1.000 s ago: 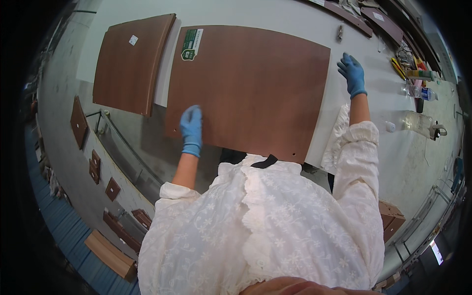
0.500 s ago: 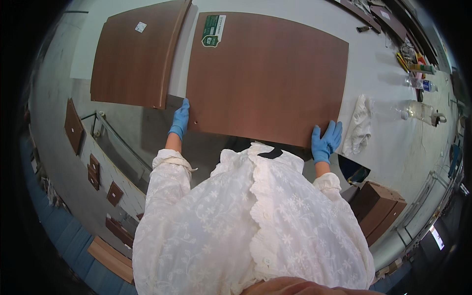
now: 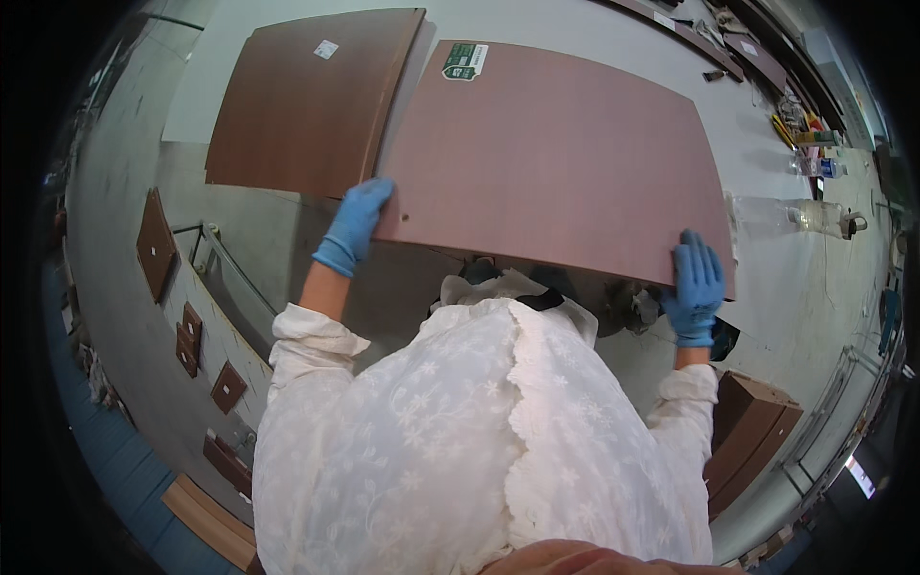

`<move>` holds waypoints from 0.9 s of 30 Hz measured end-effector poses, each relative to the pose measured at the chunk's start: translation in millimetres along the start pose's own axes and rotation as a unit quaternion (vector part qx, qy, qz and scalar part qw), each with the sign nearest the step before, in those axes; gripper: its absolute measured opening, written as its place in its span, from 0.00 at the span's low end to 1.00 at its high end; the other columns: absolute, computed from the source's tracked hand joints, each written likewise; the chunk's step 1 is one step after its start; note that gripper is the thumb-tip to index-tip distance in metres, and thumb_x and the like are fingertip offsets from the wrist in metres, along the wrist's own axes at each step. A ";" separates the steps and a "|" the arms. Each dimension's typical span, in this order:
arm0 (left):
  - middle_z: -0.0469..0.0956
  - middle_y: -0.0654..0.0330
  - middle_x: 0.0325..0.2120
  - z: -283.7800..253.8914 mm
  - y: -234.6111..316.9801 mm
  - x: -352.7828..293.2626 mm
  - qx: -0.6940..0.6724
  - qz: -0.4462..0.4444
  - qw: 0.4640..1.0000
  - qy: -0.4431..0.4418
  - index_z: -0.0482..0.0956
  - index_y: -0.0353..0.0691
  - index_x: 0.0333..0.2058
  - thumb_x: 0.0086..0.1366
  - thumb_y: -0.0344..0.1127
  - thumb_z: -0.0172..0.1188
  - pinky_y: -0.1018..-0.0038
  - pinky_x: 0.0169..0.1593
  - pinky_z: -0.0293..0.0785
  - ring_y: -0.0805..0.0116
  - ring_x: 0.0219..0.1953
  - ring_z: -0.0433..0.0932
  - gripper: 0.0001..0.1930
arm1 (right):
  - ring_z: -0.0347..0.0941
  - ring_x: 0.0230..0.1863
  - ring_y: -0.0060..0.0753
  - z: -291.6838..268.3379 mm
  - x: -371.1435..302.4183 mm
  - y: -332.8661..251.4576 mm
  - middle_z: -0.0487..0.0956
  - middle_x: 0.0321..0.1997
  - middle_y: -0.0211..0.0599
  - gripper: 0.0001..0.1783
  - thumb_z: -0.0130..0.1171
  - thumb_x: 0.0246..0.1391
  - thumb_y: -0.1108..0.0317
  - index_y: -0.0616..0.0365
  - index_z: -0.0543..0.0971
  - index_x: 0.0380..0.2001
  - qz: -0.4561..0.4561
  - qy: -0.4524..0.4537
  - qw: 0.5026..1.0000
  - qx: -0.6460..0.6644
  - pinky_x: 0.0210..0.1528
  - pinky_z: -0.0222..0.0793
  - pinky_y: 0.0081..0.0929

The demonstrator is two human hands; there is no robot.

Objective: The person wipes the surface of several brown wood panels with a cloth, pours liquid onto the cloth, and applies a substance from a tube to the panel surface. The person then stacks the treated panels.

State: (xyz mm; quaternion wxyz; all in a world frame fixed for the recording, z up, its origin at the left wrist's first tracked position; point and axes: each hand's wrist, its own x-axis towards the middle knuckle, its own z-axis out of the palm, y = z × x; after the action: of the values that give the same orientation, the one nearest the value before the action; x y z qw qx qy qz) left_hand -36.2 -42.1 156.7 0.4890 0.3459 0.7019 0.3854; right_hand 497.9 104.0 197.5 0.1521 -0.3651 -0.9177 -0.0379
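Note:
A large brown wood-grain panel (image 3: 565, 163) with a green and white label at its far left corner spans the space before me, its near edge past the table's front. My left hand (image 3: 359, 225), in a blue glove, is closed round the panel's near left corner, by a small round hole. At the near right corner, my right hand (image 3: 697, 287), gloved alike, lays its fingers over the edge; its thumb is hidden. The panel looks raised and slightly tilted. Left of it lies a stack of similar brown panels (image 3: 307, 105) with a small white sticker.
Clear bottles (image 3: 815, 218) and several small tools stand on the right of the white table (image 3: 762, 259). Brown boxed pieces (image 3: 752, 431) stand at lower right. A metal rail (image 3: 235, 268) and several small brown panels (image 3: 156, 240) lie to the left.
The large panel has shifted to the right and turned slightly clockwise, its surface now paler with glare. Both hands moved with it; the white cloth is now mostly covered by it.

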 end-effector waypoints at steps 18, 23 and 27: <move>0.55 0.51 0.75 8.8 -0.6 115.7 -0.393 0.073 0.911 0.101 0.53 0.44 0.75 0.67 0.81 0.31 0.49 0.76 0.48 0.54 0.76 0.52 0.52 | 0.81 0.33 0.40 -168.6 125.8 54.9 0.83 0.33 0.35 0.27 0.83 0.36 0.60 0.51 0.83 0.42 -0.047 0.176 0.982 -0.056 0.39 0.76 0.33; 0.59 0.55 0.73 49.5 15.3 195.5 -0.282 0.172 0.931 0.155 0.56 0.47 0.74 0.69 0.79 0.33 0.53 0.66 0.66 0.53 0.72 0.60 0.48 | 0.82 0.32 0.37 -152.5 178.4 123.7 0.84 0.32 0.34 0.21 0.79 0.46 0.54 0.48 0.83 0.41 -0.104 0.174 0.971 -0.129 0.35 0.78 0.32; 0.63 0.53 0.71 43.4 36.8 197.5 -0.224 0.116 0.948 0.192 0.56 0.41 0.73 0.70 0.75 0.39 0.61 0.59 0.73 0.56 0.69 0.65 0.47 | 0.84 0.32 0.41 -157.2 214.7 156.6 0.84 0.30 0.40 0.19 0.70 0.57 0.49 0.50 0.83 0.42 -0.100 0.153 0.971 -0.157 0.34 0.78 0.32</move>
State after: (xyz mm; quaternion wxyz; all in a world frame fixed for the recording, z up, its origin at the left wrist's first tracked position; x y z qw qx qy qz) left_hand -46.6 154.1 96.4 0.3618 0.2262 0.6328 0.6462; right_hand 496.7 331.4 406.3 0.2266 -0.2806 -0.8980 -0.2520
